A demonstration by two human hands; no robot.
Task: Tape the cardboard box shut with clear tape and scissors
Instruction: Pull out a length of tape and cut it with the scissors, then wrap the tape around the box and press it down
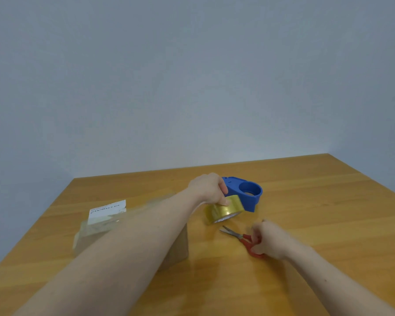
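Note:
A cardboard box point(178, 242) with a white label point(106, 210) lies on the table's left side, mostly hidden under my left forearm. My left hand point(209, 189) reaches across it and grips a roll of clear tape point(224, 210), which is tilted with its lower edge near the tabletop. Red-handled scissors point(240, 237) lie to the right of the box, blades pointing left. My right hand point(268, 239) is closed on their red handles.
A blue tape dispenser point(246, 192) without a roll stands just behind the tape roll. The wooden table point(317, 213) meets a pale wall at its far edge; the right half of the table holds nothing else.

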